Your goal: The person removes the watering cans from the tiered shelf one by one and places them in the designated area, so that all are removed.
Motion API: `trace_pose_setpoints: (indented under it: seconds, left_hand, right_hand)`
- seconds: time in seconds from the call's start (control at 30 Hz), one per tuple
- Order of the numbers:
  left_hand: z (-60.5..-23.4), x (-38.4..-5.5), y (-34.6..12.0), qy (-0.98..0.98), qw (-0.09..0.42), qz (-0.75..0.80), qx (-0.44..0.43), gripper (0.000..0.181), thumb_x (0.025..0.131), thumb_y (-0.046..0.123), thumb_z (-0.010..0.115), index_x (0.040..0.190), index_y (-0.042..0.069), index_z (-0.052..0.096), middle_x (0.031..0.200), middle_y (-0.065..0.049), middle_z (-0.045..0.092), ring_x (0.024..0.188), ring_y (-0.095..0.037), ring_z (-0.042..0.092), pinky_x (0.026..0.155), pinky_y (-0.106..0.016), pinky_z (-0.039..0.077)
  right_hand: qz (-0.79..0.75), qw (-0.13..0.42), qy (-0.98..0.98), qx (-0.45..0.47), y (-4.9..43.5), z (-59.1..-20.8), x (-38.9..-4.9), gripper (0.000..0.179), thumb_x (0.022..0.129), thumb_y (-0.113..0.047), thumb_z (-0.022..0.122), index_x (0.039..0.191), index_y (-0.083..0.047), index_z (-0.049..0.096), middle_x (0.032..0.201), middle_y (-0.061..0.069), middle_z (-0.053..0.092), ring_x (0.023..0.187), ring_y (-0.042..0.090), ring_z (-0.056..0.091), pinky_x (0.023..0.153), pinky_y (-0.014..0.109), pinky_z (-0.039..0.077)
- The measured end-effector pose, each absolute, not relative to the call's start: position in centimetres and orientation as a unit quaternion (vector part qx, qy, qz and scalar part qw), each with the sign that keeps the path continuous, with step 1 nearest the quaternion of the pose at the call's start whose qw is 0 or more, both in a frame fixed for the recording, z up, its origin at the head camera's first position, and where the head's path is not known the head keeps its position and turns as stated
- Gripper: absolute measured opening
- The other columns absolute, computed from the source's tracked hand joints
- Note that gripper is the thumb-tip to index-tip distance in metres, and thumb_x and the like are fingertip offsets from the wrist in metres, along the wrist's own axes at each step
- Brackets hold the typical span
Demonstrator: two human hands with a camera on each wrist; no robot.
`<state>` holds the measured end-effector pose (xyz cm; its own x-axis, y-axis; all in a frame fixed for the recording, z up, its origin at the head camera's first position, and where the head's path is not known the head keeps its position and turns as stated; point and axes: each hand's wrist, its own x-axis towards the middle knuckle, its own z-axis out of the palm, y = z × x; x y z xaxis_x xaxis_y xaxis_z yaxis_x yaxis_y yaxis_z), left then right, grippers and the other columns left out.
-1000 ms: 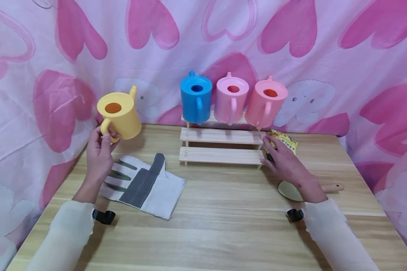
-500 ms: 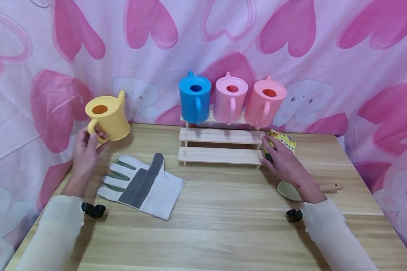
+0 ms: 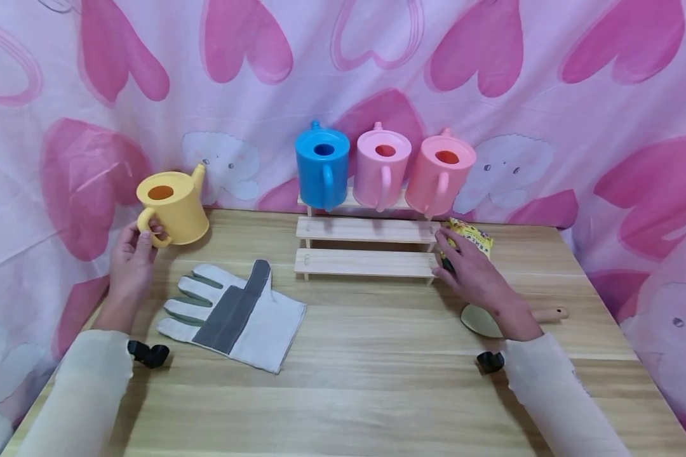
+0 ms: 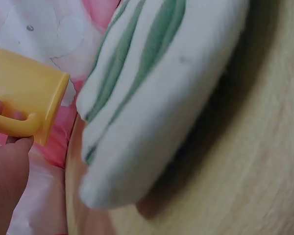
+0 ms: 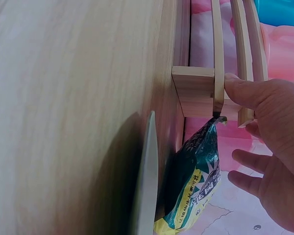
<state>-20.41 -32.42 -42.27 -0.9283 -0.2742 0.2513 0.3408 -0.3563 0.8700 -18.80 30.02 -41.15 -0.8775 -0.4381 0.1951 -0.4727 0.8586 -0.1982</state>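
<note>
My left hand (image 3: 133, 263) holds a yellow watering can (image 3: 178, 209) by its handle, at the back left of the table. The can is upright, its spout pointing back and to the right. At the right end of a three-step wooden rack (image 3: 366, 263) is my right hand (image 3: 473, 270). In the right wrist view the thumb rests on a step's edge, while the other fingers reach loosely past the rack's end. On the top step stand a blue watering can (image 3: 322, 171), a light pink watering can (image 3: 382, 174) and a coral pink watering can (image 3: 441, 178).
A white and grey work glove (image 3: 234, 314) lies in front of the yellow can. A yellow and green packet (image 3: 473, 235) leans beside the rack, partly behind my right hand. Under the right wrist lies a trowel-like tool with a wooden handle (image 3: 551, 313). A pink heart-patterned curtain (image 3: 251, 114) hangs behind.
My left hand has moved left and somewhat down, carrying the yellow watering can with it. The right hand stays at the rack's end. The head view has turned slightly right.
</note>
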Motion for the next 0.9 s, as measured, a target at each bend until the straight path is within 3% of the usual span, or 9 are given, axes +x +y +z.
trace_pose_setpoints:
  seconds: [0.3,0.53,0.67,0.8,0.9]
  left_hand:
    - [-42.9,-20.6,-32.9,-0.52,0.177,-0.835,-0.014,0.027,0.107,0.0,0.046,0.132,-0.005,0.053,0.12,-0.012,0.057,0.113,-0.02,0.057,0.105,-0.025,0.045]
    - [-43.4,-20.5,-33.5,-0.572,0.163,-0.804,0.028,0.024,0.108,0.008,0.046,0.13,0.003,0.056,0.119,-0.006,0.058,0.111,-0.014,0.056,0.099,-0.018,0.048]
    - [-43.8,-20.2,-33.9,-0.584,0.17,-0.793,0.04,0.022,0.108,0.008,0.048,0.129,0.004,0.057,0.116,-0.005,0.06,0.108,-0.013,0.058,0.094,-0.015,0.049]
    - [-44.1,-20.4,-34.1,-0.581,0.184,-0.792,0.04,0.025,0.107,0.007,0.049,0.13,0.001,0.056,0.116,-0.007,0.06,0.109,-0.015,0.058,0.098,-0.018,0.049]
    - [-44.0,-20.5,-34.0,-0.598,0.2,-0.771,0.088,0.024,0.108,0.008,0.049,0.129,0.003,0.058,0.114,-0.006,0.06,0.11,-0.014,0.057,0.098,-0.017,0.047]
  right_hand:
    - [0.121,0.071,-0.961,0.236,29.9,-41.4,-18.8,0.083,0.096,-0.022,0.076,0.161,0.0,0.028,0.162,0.024,0.027,0.145,0.045,0.029,0.115,0.062,0.031]
    - [0.122,0.076,-0.961,0.235,29.8,-41.2,-18.9,0.083,0.095,-0.021,0.077,0.16,-0.001,0.029,0.161,0.024,0.027,0.145,0.045,0.03,0.114,0.062,0.032]
    - [0.122,0.076,-0.962,0.233,29.7,-41.1,-18.8,0.083,0.095,-0.021,0.077,0.16,-0.001,0.03,0.161,0.023,0.028,0.145,0.044,0.029,0.116,0.061,0.031]
    - [0.126,0.078,-0.961,0.235,29.7,-41.1,-18.8,0.082,0.095,-0.02,0.077,0.16,0.0,0.03,0.161,0.023,0.028,0.145,0.044,0.03,0.115,0.061,0.031]
    - [0.127,0.078,-0.96,0.237,29.8,-41.2,-18.7,0.082,0.095,-0.02,0.077,0.16,0.0,0.03,0.161,0.024,0.029,0.144,0.045,0.03,0.114,0.062,0.032]
